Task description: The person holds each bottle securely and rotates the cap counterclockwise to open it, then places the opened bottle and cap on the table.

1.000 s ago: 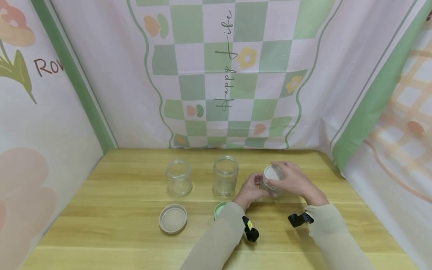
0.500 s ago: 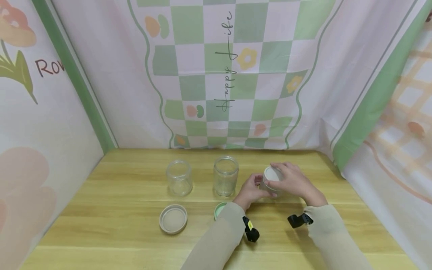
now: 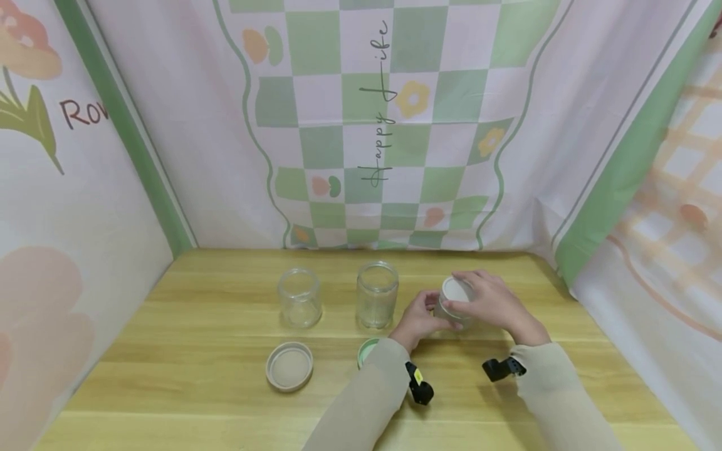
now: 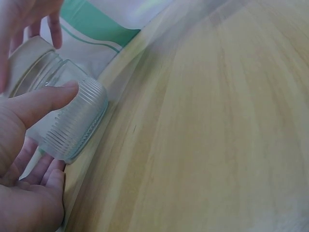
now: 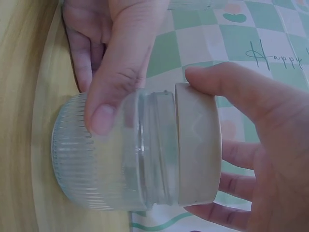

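A ribbed clear glass jar stands upright at the right of the table, with a whitish lid at its mouth. The glass threads show below the lid's edge in the right wrist view. My left hand grips the jar's body, its thumb across the ribbed side and its fingers around the far side. From above, my right hand holds the lid by its rim, thumb on the near side and fingers on the other.
Two open glass jars, a shorter one and a taller one, stand to the left. In front of them lie a beige lid and a green lid, partly hidden by my left sleeve. A patterned curtain hangs behind the table.
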### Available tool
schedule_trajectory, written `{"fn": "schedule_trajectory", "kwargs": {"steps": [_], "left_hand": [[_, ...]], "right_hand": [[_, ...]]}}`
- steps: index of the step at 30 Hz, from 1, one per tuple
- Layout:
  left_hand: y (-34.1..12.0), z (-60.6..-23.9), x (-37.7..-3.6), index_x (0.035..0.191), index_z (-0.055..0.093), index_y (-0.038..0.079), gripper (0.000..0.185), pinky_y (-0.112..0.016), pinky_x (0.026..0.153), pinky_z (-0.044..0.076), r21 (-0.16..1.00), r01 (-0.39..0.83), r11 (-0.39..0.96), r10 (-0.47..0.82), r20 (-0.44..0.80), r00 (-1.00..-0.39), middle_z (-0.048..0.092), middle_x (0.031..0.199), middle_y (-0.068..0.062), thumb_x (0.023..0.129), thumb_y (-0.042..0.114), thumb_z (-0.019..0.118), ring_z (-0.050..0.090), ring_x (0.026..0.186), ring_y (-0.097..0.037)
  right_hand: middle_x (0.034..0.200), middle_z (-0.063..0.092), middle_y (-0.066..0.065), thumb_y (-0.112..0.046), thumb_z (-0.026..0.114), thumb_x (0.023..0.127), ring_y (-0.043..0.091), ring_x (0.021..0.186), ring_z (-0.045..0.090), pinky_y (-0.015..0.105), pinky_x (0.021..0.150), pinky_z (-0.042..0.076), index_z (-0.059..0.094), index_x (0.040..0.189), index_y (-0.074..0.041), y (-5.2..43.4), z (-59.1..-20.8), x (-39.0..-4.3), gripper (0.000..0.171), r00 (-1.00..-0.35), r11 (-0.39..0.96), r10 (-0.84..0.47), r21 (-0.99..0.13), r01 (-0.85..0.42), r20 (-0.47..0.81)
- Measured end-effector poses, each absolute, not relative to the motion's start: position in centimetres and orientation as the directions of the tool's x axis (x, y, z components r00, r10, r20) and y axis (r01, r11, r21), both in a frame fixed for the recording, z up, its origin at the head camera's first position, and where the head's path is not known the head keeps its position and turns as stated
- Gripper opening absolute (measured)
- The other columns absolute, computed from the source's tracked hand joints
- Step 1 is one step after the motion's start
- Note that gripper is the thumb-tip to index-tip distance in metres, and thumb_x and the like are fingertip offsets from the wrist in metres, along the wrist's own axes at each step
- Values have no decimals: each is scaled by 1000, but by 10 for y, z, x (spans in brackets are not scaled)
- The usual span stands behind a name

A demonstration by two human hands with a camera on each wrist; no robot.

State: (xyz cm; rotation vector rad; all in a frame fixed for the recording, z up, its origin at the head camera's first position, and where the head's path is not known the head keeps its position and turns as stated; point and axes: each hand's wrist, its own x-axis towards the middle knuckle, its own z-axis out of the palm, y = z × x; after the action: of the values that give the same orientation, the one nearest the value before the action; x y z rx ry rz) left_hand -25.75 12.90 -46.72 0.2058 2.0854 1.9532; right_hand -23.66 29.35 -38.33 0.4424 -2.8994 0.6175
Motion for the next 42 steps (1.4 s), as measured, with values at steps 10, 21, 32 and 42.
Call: {"fn": "schedule_trajectory", "kwargs": {"steps": [10,21,32,42], "left_hand": [[129,-470,-259,125,60,27,69,-46,105,44,994,-78,75,288,-96,-953,60,121,14,68,10,94,53,119,-17],[128,-469,-256,125,59,23,67,-46,104,44,997,-74,38,292,-81,-953,60,119,12,69,4,92,54,116,-16],[128,-471,-258,124,59,22,66,-45,103,46,998,-56,38,295,-65,-953,61,119,12,69,4,91,54,117,-17],[129,-468,-257,125,59,21,67,-44,104,45,997,-61,45,284,-71,-956,61,120,10,70,2,91,54,118,-18]], "right_hand": [[134,54,29,-51,76,85,47,117,50,64,85,48,57,136,1,293,-375,-232,75,-941,864,-262,-382,-328,214],[138,48,34,-52,69,91,52,124,45,72,93,41,49,142,4,300,-372,-222,79,-954,851,-244,-433,-298,176],[133,47,35,-52,64,95,47,114,51,57,82,53,42,144,9,309,-368,-212,80,-967,805,-216,-535,-254,134],[108,60,18,-42,67,96,26,90,60,33,63,55,43,134,12,316,-374,-208,70,-966,745,-232,-617,-252,115]]}}
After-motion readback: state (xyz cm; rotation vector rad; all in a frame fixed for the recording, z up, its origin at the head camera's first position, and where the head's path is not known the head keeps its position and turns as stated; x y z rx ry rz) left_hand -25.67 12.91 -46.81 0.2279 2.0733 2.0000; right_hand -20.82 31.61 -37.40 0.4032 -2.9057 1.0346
